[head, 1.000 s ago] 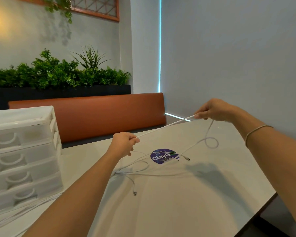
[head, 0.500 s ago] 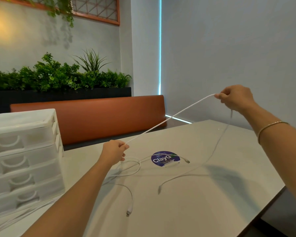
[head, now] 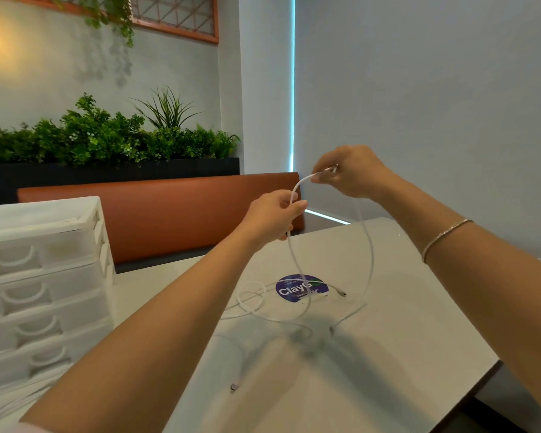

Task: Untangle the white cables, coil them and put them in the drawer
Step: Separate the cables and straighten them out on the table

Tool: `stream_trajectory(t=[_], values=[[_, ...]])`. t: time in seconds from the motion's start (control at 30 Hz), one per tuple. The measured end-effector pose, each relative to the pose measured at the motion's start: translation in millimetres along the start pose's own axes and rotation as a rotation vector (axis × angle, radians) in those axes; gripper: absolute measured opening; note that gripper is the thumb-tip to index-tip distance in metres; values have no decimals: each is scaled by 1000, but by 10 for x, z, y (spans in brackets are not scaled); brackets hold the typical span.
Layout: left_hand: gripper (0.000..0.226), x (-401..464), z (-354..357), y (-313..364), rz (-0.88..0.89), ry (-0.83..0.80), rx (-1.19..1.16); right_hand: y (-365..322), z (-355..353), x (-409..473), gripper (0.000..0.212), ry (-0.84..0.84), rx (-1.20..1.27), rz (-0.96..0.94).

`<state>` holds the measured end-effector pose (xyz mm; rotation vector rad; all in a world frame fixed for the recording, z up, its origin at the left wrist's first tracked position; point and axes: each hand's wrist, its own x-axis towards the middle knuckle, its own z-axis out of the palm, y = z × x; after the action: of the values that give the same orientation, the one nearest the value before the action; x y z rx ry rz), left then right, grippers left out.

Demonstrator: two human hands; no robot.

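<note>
White cable was held above the table, over the round ClayG sticker, arching in a short bend between both hands. Left hand pinched it between thumb and curled fingers, just left of and below the right hand, which pinched the top of the bend with its fingertips. From each pinch a strand fell roughly vertical: one from the left hand straight onto the sticker, one from the right hand curving down to the right of the sticker, its plug end lying nearer the camera than the sticker.

Judged: first loop of a coil was being formed; the hands were close, so the next wrap would need the right hand to reach down its own strand, the nearer one to it.

Other loose cables lay slack left of the sticker and toward the camera, apparently crossing the hanging strands, a snag risk. Drawer unit stood well left of the sticker, drawers closed. Open tabletop remained right of the sticker up to the table edge.
</note>
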<state>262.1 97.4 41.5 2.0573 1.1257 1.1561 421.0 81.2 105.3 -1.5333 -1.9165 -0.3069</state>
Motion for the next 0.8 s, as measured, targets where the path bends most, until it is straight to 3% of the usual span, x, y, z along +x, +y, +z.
stream_trajectory(t=[0.13,0.27,0.57,0.8], values=[[20,-2,72,-149,-50,72,-51,-17,85,-40,20,-98,-85,-23],[16,-18,99,-285,-138,23,-20,231,198,-120,18,-237,-166,22],[14,-21,-24,-719,-253,64,135,717,231,-253,17,-284,-253,143],[17,-70,-271,-1076,-402,135,156,1316,179,-520,15,-286,-296,368]])
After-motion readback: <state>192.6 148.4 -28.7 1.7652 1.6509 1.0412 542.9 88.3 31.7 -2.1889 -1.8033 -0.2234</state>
